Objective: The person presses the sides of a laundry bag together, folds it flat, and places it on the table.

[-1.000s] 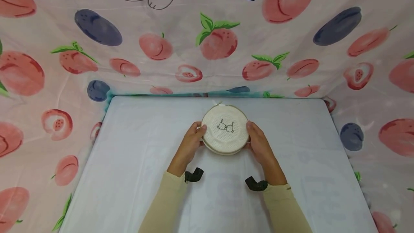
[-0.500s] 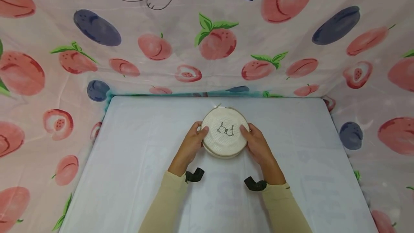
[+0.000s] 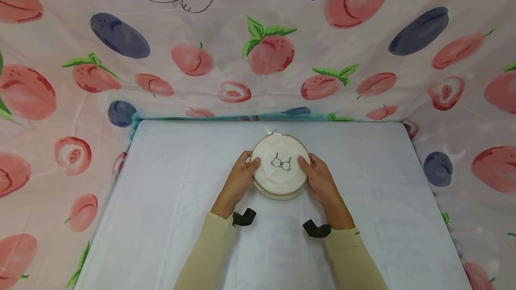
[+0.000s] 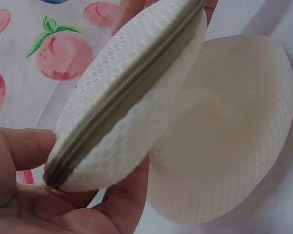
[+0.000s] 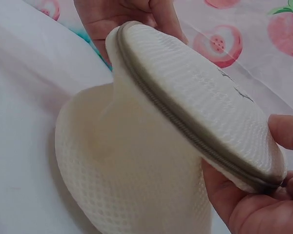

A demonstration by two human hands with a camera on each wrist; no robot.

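A round cream mesh bra wash bag (image 3: 281, 180), with a bra outline printed on its top, is held up over the middle of the white table. My left hand (image 3: 238, 178) grips its left edge, thumb on the printed face and fingers underneath. On the opposite edge my right hand (image 3: 322, 180) pinches it the same way. Both wrist views show a closed olive zipper (image 4: 122, 92) running along the rim of the upper part. Beneath, a soft mesh lower part (image 5: 132, 161) hangs down, sagging inward, close over the table.
The white-covered table (image 3: 161, 218) spreads around the hands. A fruit-printed cloth (image 3: 225, 26) rises behind it and along both sides. Dark curved mounts (image 3: 243, 217) stick out from both wrists.
The bag has come slightly toward me, and its printed face has shifted down a little. My right thumb has moved from the edge onto the top face. The left hand keeps its grip.
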